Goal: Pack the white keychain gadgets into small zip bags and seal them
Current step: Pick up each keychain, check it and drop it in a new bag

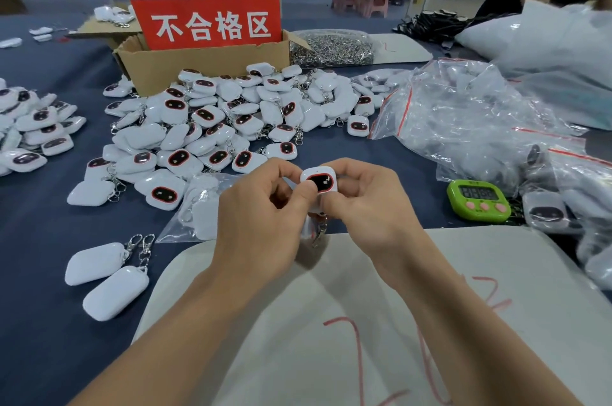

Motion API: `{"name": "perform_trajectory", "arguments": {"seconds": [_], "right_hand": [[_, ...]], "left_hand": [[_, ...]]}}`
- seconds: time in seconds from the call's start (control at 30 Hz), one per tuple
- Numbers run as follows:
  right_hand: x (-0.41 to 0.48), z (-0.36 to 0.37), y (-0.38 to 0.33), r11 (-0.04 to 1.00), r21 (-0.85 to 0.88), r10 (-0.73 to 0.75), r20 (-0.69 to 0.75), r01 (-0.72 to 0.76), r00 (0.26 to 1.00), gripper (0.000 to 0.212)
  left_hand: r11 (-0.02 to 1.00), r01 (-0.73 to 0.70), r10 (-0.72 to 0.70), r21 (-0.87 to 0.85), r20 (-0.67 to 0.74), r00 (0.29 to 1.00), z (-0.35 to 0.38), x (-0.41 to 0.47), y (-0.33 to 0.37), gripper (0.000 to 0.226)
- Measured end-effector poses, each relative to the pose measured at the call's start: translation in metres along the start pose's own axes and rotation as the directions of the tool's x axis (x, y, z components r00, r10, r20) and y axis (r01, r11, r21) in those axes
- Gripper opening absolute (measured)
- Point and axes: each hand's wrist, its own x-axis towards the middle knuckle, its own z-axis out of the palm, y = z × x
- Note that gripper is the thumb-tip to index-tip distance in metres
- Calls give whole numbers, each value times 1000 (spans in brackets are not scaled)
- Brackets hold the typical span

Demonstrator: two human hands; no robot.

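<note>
Two hands meet over the near middle of the tabletop [39,240], holding one white keychain gadget [319,181] between them above a white sheet [430,306] scrawled with red marks. The left hand [261,216] pinches its left edge with curled fingers [288,171] and thumb, and the right hand [367,203] grips its lower right side the same way.

The gadget's dark, red-rimmed screen faces up toward the camera. Its long axis runs from the far end down to the near end, where the metal clasp [319,230] hangs below the thumbs. Something translucent shows around the clasp, but whether it is a bag cannot be told.

Behind the hands lies a big pile of gadgets [215,120], heaped against a cardboard box [198,64] bearing a red sign [207,24]. A heap of clear zip bags [463,120] sits to the right, with a green timer [477,198] just in front of it. Near the left forearm, two face-down gadgets [106,276] lie side by side, clasps pointing away.
</note>
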Motion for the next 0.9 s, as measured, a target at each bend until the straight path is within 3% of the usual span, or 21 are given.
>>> {"name": "perform_trajectory", "arguments": {"seconds": [0.33, 0.57, 0.73, 0.9], "right_hand": [[-1, -1, -1, 998, -56, -24, -43, 22, 999, 22], [2, -6, -2, 994, 40, -97, -149, 104, 984, 13], [2, -9, 0, 973, -147, -215, -269, 180, 939, 23], [2, -9, 1, 952, -205, -274, -239, 227, 932, 30]], "left_hand": [[999, 2, -2, 36, -6, 1000, 2, -1, 2, 17], [995, 15, -12, 99, -24, 1000, 0, -3, 5, 17], [993, -12, 26, 118, -118, 993, 0, -5, 9, 22], [975, -88, 109, 205, -95, 989, -1, -7, 9, 18]]}}
